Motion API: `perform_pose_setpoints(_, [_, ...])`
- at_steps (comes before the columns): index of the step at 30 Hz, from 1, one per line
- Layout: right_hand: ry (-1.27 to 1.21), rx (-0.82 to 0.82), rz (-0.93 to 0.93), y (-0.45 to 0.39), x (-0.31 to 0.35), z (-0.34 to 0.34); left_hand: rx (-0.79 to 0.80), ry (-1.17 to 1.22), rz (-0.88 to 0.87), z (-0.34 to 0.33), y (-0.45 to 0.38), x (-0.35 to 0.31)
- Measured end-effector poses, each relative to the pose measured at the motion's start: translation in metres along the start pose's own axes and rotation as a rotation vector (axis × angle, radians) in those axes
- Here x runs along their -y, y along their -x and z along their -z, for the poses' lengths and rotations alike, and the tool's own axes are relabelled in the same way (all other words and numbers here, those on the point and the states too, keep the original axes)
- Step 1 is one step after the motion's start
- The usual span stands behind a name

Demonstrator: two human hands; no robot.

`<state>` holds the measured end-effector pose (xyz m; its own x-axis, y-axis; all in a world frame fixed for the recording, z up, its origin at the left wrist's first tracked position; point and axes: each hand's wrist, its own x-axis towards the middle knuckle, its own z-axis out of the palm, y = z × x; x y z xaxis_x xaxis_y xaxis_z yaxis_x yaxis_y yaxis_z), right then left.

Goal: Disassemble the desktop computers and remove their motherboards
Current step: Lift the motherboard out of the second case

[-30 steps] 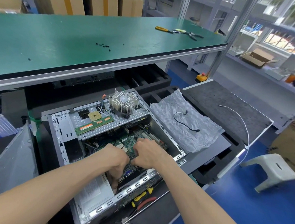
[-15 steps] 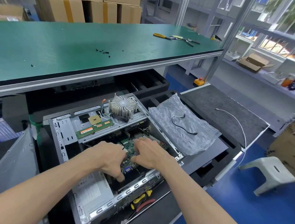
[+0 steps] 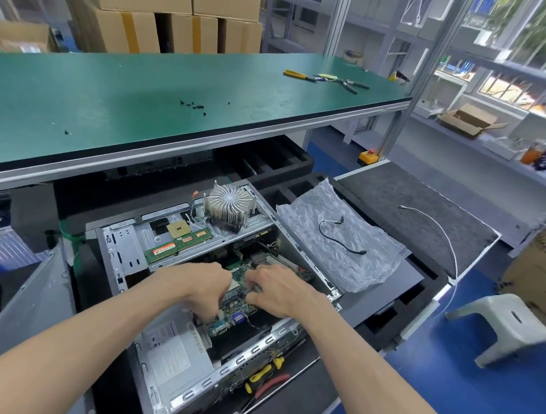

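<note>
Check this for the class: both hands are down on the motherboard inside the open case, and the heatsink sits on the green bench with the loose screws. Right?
One error. The head view shows the heatsink on the case's metal bracket, not on the green bench with the screws. The left hand and right hand are on the motherboard.

motherboard: mostly hidden under hands | fingertips: unseen | forearms: cut off

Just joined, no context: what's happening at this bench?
A person is stripping an open desktop case. Both hands, left hand and right hand, are down on the green motherboard, which sits inside the case. The heatsink, CPU and RAM stick lie on the case's frame.
</note>
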<state>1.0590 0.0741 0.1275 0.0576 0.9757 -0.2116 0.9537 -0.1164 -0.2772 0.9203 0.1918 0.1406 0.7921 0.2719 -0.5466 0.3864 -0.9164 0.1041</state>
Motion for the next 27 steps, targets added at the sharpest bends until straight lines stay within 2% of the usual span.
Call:
perform_pose_setpoints(3, [-0.023,-0.018,-0.016,0.0,-0.001,-0.002,-0.012,0.114,-0.038,-0.005,-0.002,-0.011])
perform_pose_setpoints(6, [-0.056,-0.042,-0.027,-0.001,-0.002,-0.002,-0.09,-0.103,-0.009,-0.02,-0.006,-0.018])
perform_pose_setpoints(9, [-0.118,-0.029,-0.045,0.0,-0.002,-0.003,-0.28,-0.212,-0.048,-0.034,-0.012,-0.017])
perform_pose_setpoints(13, [-0.2,0.025,-0.124,-0.001,-0.001,-0.003,-0.485,-0.129,-0.067,-0.046,-0.01,-0.009])
perform_pose_setpoints(17, [-0.494,0.065,-0.24,0.003,0.001,0.001,-0.528,-0.06,-0.064,-0.047,-0.007,-0.008])
perform_pose_setpoints(19, [-0.493,-0.033,-0.234,0.01,0.003,0.0,-0.53,-0.039,-0.057,-0.047,-0.008,-0.006])
perform_pose_setpoints(22, [-0.322,-0.385,-0.2,0.025,0.008,-0.011,-0.531,-0.02,-0.058,-0.048,-0.008,-0.005])
perform_pose_setpoints(24, [-0.249,-0.529,-0.207,0.035,0.012,-0.017,-0.524,0.003,-0.06,-0.048,-0.009,-0.005])
perform_pose_setpoints(25, [-0.208,-0.533,-0.217,0.038,0.013,-0.019,-0.515,0.011,-0.059,-0.048,-0.009,-0.005])
perform_pose_setpoints(27, [-0.163,-0.428,-0.243,0.04,0.015,-0.024,-0.492,0.028,-0.057,-0.048,-0.01,-0.004])
